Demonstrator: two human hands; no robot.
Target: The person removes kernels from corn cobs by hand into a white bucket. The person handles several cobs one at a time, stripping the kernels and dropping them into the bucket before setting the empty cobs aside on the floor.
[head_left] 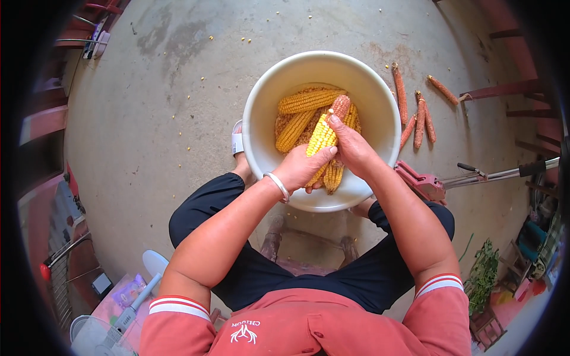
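Over the white bucket (261,77), both my hands are closed round one ear of corn (322,137). Its far end is stripped to reddish cob, while yellow kernels cover the rest. My left hand (301,164), with a silver bangle at the wrist, grips the lower part from the left. At the upper part, my right hand (354,144) presses its thumb beside the bare end. Inside the bucket lie more whole ears, among them a yellow ear (312,101) at the back and another ear (295,130) at the left, on a layer of loose kernels (304,137).
Several bare red cobs (420,121) lie on the concrete floor (196,118) right of the bucket. Scattered kernels dot the floor. A pink metal tool with long handles (423,181) stands at the bucket's right. A fan (98,332) is at lower left; a leafy plant (482,273) stands at lower right.
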